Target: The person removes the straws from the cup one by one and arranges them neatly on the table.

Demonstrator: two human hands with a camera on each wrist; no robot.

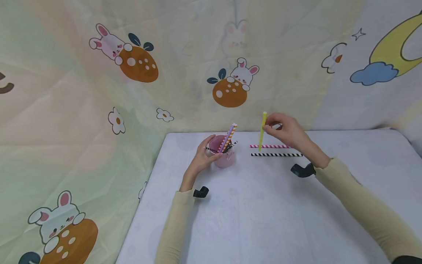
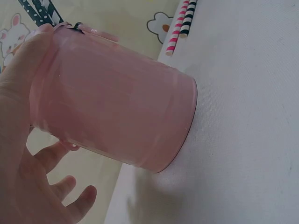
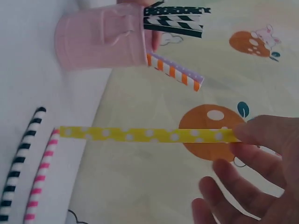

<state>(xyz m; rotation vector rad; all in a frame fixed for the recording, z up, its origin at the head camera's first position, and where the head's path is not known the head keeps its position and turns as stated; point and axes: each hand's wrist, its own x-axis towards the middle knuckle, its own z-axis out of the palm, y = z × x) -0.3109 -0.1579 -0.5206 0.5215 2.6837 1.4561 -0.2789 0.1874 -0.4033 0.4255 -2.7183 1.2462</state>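
Observation:
My left hand (image 1: pixel 200 158) grips a pink bucket-like cup (image 1: pixel 225 161) near its rim, thumb on one side. Several paper straws lean in the cup: an orange-striped straw (image 3: pixel 174 71), a purple dotted straw (image 3: pixel 187 73) and black-and-white patterned straws (image 3: pixel 175 21). Over to the right, my right hand (image 1: pixel 286 130) pinches a yellow straw with white dots (image 3: pixel 149 135) near its upper end, between thumb and finger. The straw stands nearly upright, its lower end close to a pink-striped straw (image 1: pixel 271 146) lying on the table. Alongside that one lies a black-striped straw (image 1: pixel 277 154).
A white cloth covers the table (image 1: pixel 250 212). Behind and to the left hangs a curtain (image 1: pixel 184 66) printed with rabbits, flowers and a moon. Black wrist mounts (image 1: pixel 302 171) show at both sleeves.

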